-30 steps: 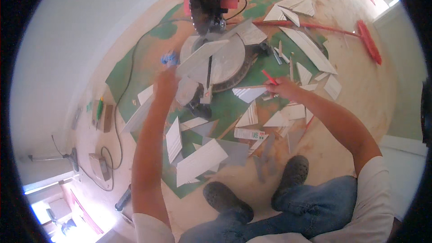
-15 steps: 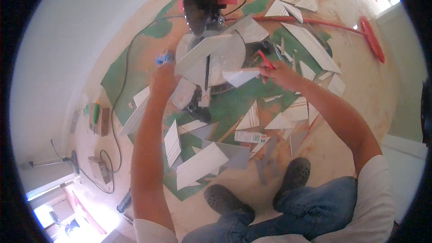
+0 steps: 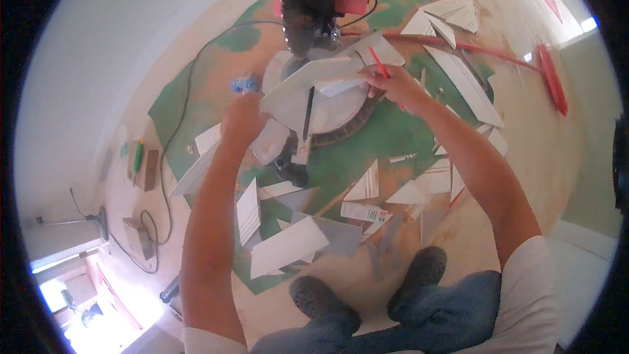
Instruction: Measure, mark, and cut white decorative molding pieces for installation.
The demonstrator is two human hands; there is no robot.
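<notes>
Left hand (image 3: 244, 121): saw's (image 3: 339, 111) 8 o'clock, can't tell grip
Right hand (image 3: 393, 87): 3 o'clock, pinching trim (image 3: 335, 86), pencil (image 3: 378, 61)
Cuts: pieces (image 3: 289, 247) done, trim maybe not (saw's up)

Soft haze, bright lower-left glare

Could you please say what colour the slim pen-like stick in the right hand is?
The pen-like stick is red, best seen in the head view.

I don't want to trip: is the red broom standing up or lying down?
Lying down: the broom stretches along the floor from near the saw out to the right.
</notes>
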